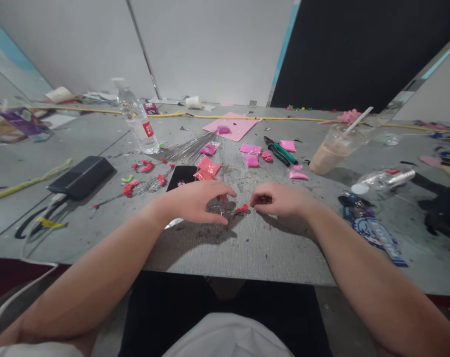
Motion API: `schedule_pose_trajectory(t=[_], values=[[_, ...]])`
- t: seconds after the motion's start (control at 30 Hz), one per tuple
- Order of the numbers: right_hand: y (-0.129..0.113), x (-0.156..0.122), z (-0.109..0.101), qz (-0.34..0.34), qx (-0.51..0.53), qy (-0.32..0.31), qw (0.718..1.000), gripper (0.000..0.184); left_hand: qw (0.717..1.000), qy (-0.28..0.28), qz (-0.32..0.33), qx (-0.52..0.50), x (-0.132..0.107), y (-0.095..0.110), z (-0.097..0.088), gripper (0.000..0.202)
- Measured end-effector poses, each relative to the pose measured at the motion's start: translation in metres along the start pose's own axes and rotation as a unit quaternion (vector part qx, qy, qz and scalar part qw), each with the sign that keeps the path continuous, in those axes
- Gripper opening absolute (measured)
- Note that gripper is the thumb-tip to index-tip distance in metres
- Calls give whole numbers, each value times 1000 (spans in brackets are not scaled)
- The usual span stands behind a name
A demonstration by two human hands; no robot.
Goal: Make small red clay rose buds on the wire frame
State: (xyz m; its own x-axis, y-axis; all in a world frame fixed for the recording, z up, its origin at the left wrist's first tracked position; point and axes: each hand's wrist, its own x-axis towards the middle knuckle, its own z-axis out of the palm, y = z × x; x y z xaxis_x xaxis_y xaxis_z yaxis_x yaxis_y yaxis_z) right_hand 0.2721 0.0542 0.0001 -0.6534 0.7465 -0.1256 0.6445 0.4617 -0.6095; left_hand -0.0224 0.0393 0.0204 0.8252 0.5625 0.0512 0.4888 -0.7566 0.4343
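My left hand (197, 201) rests on the grey table (247, 248), fingers curled and pinched around a thin wire with a small red piece (242, 208) at its tip. Just to the right, my right hand (280, 200) is closed in a pinch close to the same red piece; what its fingertips hold is too small to make out. A black phone (183, 177) lies just behind my left hand. Several pink packets (208, 167) and small red wire flowers (145, 167) are scattered beyond my hands.
A water bottle (139, 120) stands at the back left; a power bank (82, 177) with its cable lies left. Green-handled pliers (280, 151), an iced drink cup with a straw (332, 147), a fallen bottle (383, 179) and a lanyard (373, 232) are on the right. A pink sheet (235, 126) lies further back.
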Motion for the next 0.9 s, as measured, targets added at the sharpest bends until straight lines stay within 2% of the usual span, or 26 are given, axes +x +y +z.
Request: schedule_pose_trajectory(t=[0.2,0.43,0.7,0.9], values=[[0,0,4,-26,-13,-11,1000,18,999,-26,-9,17,0,-6,4,60],[1,3,10,-28,0,3,1000,13,996,-80,-40,28,2,-15,4,46],[-2,3,11,-25,8,3,1000,12,998,-57,-22,10,5,-14,5,35],[-1,3,11,-28,11,-7,1000,14,997,-64,-29,-9,5,-15,4,34]])
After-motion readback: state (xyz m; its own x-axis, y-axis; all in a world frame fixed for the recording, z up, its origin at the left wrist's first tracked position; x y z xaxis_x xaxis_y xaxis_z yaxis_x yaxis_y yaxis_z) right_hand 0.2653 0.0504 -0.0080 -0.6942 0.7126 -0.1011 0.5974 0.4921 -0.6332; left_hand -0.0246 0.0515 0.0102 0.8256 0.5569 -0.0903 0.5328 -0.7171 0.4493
